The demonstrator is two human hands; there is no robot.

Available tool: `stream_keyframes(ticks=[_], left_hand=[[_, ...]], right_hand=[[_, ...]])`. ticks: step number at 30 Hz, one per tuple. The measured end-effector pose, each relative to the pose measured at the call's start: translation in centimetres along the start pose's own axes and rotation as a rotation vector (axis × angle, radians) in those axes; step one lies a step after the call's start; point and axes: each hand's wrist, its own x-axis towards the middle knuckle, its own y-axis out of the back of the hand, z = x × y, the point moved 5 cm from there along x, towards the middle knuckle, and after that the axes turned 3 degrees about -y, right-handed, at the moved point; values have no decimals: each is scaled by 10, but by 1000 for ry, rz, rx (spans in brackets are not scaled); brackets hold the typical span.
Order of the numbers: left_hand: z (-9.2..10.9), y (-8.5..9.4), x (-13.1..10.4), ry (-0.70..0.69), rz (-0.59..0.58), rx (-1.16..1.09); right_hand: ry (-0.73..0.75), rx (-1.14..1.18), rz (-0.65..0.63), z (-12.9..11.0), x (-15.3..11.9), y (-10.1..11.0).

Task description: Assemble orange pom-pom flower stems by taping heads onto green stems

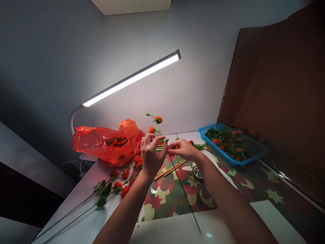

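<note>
My left hand (150, 154) and my right hand (183, 149) meet above the table, fingers pinched together on an artificial flower sprig (156, 125) with small orange blossoms. A long thin dark wire stem (185, 195) runs down from between the hands toward the table's near edge. Both hands grip the stem where the sprig joins it. A roll of green tape (196, 173) lies on the table under my right wrist.
A red plastic bag (108, 144) with orange blossoms sits at the back left. Finished flower stems (111, 186) lie on the left of the table. A blue basket (232, 144) of leaves and blossoms stands at the right. A lit desk lamp (132, 79) hangs overhead. Thin wooden sticks (169, 171) lie on the patterned cloth (228, 193).
</note>
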Motion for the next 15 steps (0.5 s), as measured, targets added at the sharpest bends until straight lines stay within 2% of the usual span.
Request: stream_keyframes(ticks=[2,3,5,7,8,11,15], left_hand=[[-6,-3,-3,136,20,-154],[-9,-8,-5,229,-11,-261],[-13,-25,-12,407,-184,-516],[-9,-42,-20,527,-386,-752],[-6,-46,-23,568,-440,-829],[-4,-48,-27,655,-415,-903],[-4,-51,-30,737,-447,-1028]], right_hand=[[-19,42,17,3,1,3],[-22,64,40,4,1,6],[-15,121,117,6,2,13],[-11,185,226,7,2,21],[-16,211,282,7,2,24],[-34,257,370,6,-1,31],[37,314,249,2,-3,29]])
